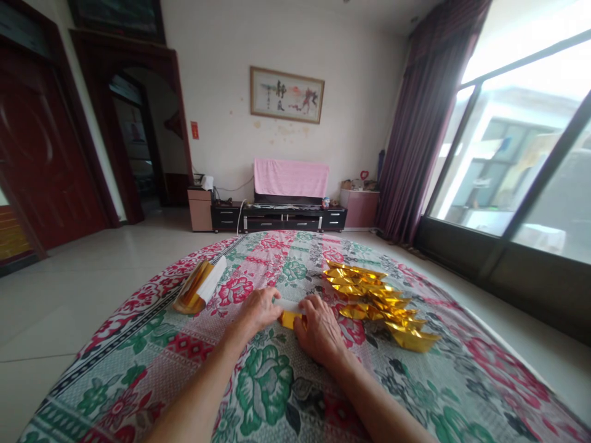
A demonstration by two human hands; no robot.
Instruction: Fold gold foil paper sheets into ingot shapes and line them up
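Observation:
Between my two hands, low over the cloth, is a small piece of gold foil paper [290, 319] with a white side showing along its far edge. My left hand [259, 309] pinches its left end, fingers closed. On the right end, my right hand [320, 327] has its fingers curled down over the paper and hides part of it. To the right lie several folded gold foil ingots [378, 301], nested in a slanting row. On the left rests a stack of gold and white paper sheets [198, 288], bent and partly fanned.
A flowered cloth [264, 384] in green, red and white covers the round table. Beyond it, a low black TV cabinet [281, 218] stands against the wall, with a pink cloth [292, 178] draped over the TV. Windows and a purple curtain [418, 123] are on the right.

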